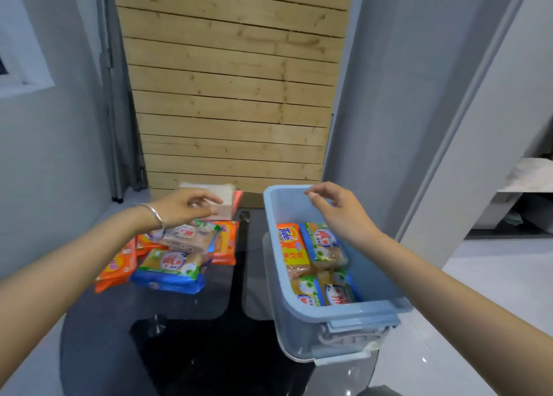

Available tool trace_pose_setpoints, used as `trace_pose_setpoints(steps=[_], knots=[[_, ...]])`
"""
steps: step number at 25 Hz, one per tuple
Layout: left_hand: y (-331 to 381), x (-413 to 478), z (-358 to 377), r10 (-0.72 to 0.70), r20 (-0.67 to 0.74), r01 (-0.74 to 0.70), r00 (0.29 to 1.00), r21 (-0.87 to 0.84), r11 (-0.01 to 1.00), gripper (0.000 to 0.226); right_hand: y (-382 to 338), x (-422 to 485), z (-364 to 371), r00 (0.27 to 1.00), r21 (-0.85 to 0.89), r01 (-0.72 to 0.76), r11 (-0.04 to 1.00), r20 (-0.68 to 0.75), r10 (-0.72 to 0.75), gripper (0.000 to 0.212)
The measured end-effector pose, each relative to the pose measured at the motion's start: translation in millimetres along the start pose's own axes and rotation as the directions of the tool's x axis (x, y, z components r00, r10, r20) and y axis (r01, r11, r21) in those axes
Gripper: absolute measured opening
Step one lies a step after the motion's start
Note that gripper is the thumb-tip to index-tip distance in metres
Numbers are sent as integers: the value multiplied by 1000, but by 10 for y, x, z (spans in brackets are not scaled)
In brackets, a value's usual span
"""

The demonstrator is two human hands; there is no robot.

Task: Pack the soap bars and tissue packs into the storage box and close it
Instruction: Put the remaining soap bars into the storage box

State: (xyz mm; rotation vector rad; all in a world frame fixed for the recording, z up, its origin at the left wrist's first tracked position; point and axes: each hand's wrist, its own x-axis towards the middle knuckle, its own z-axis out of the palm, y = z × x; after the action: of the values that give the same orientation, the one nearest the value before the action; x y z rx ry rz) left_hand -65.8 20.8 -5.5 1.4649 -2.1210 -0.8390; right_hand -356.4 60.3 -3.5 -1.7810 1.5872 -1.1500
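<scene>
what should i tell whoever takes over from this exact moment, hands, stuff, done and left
Left hand: open, reaching over the soap pile toward the tissue packs at the far edge of the table; nothing held.
Right hand: open and empty, above the storage box.
Done: several soap bars already lie in the box.
Left: the loose soap bars on the table, then the tissue packs, then close the box. No lid can be seen in this view.

A dark glossy table [185, 350] stands before a pale wooden plank wall [233, 81] and grey door [419, 96].
</scene>
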Motion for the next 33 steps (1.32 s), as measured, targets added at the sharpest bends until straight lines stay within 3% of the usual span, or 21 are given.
trace_pose_setpoints(steps=[5, 9, 12, 15, 17, 19, 20, 24, 26, 28, 30, 33], knots=[[-845, -278, -208, -197, -116, 197, 973, -17, 980, 33, -463, 89, 803, 966, 42, 18, 999, 255, -28, 26], [-1313, -431, -250, -325, -147, 313, 934, -97, 945, 47, -582, 299, 1441, 912, -107, -74, 991, 396, 111, 47], [-1481, -512, -141, -280, -108, 280, 954, -14, 960, 54, -482, 456, 1813, 818, -175, -183, 967, 519, 248, 68], [-1538, -529, 32, -206, -6, 205, 979, 102, 973, 55, -315, 529, 2083, 734, -219, -283, 934, 577, 358, 73], [-1590, -515, 114, -196, 16, 190, 980, 171, 967, 59, -245, 543, 2189, 762, -372, -200, 906, 523, 383, 72], [-1646, -502, 158, -215, 12, 202, 976, 295, 934, 69, -219, 537, 2228, 826, -590, -61, 805, 423, 372, 77], [-1659, -507, 166, -226, 13, 208, 974, 341, 917, 74, -223, 531, 2228, 851, -614, -35, 789, 396, 346, 81], [-1664, -517, 179, -190, 15, 163, 982, 452, 877, 83, -220, 496, 2202, 823, -352, -179, 919, 458, 335, 80], [-1646, -514, 195, -184, 17, 151, 983, 504, 850, 80, -232, 483, 2184, 765, -304, -289, 908, 497, 410, 75], [-1633, -521, 231, -192, 27, 150, 981, 522, 839, 76, -269, 467, 2143, 709, -363, -327, 873, 516, 480, 70], [-1607, -537, 255, -211, 47, 158, 976, 511, 845, 71, -301, 458, 2095, 690, -361, -357, 862, 519, 504, 62], [-1540, -567, 310, -250, 57, 198, 967, 455, 868, 73, -332, 447, 2026, 656, -246, -469, 848, 546, 521, 31]])
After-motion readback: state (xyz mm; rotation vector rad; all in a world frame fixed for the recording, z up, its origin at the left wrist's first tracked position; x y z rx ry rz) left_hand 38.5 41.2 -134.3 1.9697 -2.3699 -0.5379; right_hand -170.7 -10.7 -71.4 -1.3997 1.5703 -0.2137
